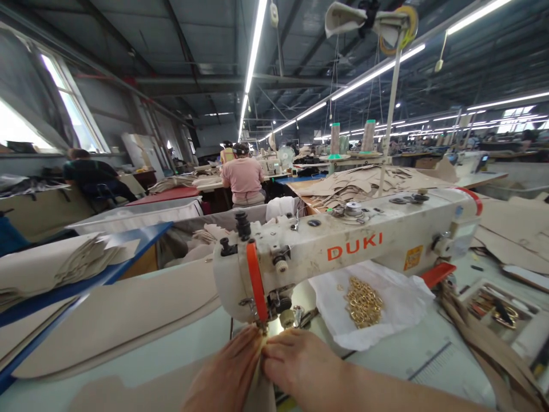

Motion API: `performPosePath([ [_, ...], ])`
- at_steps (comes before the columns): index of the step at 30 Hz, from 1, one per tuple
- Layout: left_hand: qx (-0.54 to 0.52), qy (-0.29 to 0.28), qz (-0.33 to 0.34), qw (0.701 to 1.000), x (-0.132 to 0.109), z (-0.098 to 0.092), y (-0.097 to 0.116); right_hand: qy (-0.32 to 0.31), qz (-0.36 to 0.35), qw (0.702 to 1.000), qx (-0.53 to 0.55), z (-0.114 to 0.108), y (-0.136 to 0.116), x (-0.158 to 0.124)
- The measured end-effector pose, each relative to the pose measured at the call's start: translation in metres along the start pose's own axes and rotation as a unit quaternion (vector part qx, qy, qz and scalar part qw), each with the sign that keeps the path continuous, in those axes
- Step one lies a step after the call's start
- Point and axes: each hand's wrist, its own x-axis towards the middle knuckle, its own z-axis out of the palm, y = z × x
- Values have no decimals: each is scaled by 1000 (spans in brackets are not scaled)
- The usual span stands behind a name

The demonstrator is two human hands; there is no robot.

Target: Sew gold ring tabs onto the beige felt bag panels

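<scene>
My left hand [229, 366] lies beside the needle area of a white sewing machine [309, 257] marked DUKI, its fingers stretched forward and pressed down on a beige fabric piece [259, 392]. Close against it from the right, my right hand [300, 365] has its fingers curled over the edge of the same fabric. Both sets of fingertips sit right at the lit presser foot [263, 327]. What lies under the fingers is mostly hidden. To the left, stacked beige panels [124, 317] rest on the pale green table [141, 366].
Gold-coloured metal rings [363, 302] lie on a white plastic sheet [403, 294] behind the right hand. A parts tray [500, 303] and beige strips [484, 343] are at right. More panels [55, 263] lie on a blue-edged table. A person in pink [243, 177] sits ahead.
</scene>
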Motion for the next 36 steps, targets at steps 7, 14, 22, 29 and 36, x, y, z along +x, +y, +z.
performPosePath([
  [7,-26,6,-9,1000,-3,7,-3,-16,13,1000,10,-4,-2,0],
  [14,-26,-19,-29,999,-4,5,1,-33,21,999,28,-7,-3,0],
  [22,-62,9,-55,997,-15,7,4,-27,-4,999,24,-10,-7,-2],
  [29,-89,0,-122,989,-58,-20,25,20,-99,995,20,-1,-34,-3],
  [36,-48,88,-135,986,-106,-3,49,-6,-102,994,32,-10,-33,-5],
])
